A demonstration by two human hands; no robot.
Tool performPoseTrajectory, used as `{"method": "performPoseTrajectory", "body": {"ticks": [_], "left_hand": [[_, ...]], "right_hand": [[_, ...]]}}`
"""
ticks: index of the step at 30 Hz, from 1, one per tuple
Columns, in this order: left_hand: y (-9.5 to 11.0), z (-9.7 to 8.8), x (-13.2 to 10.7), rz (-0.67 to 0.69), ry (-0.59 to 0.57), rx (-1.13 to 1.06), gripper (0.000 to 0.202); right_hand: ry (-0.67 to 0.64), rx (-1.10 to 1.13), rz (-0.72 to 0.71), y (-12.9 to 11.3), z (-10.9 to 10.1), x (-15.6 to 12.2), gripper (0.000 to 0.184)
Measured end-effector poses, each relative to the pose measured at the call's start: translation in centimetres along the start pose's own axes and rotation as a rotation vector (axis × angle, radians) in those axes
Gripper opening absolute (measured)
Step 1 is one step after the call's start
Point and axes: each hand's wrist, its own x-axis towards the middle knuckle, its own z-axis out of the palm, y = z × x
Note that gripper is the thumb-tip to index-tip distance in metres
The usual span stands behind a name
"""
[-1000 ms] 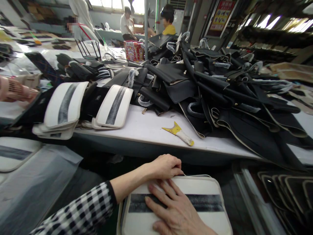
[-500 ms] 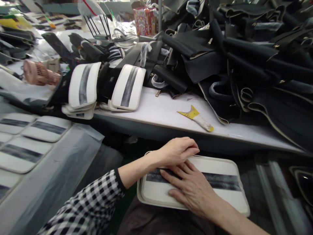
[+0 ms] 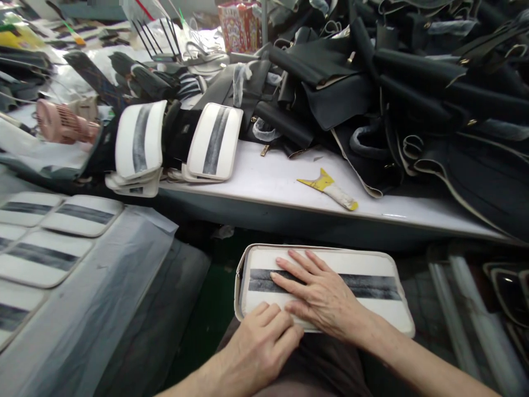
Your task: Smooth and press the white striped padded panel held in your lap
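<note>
A: White panel (image 3: 363,278) with the dark stripe: it is laid flat across the lap, just below the surface (image 3: 273,187) edge; why is it pinned?

B: It is steadied; the right hand (image 3: 320,292) is spread flat on it, the left hand (image 3: 258,344) curled, its grip pressed at the near edge; beyond, a yellow scraper (image 3: 328,188) and black bags (image 3: 413,99) are seen.
</note>
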Motion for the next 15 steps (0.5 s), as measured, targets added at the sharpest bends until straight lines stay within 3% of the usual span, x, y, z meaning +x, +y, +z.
{"method": "performPoseTrajectory", "body": {"ticks": [3, 8, 15], "left_hand": [[0.3, 1.3, 0.1, -0.033, 0.055, 0.027, 0.019], [0.7, 0.8, 0.3, 0.061, 0.214, 0.078, 0.017], [1.1, 1.4, -0.2, 0.112, 0.255, 0.088, 0.018]], "right_hand": [[-0.003, 0.008, 0.003, -0.1, -0.3, 0.0, 0.047], [0.002, 0.000, 0.006, -0.1, -0.2, 0.1, 0.048], [0.044, -0.101, -0.017, -0.5, 0.8, 0.4, 0.053]]}}
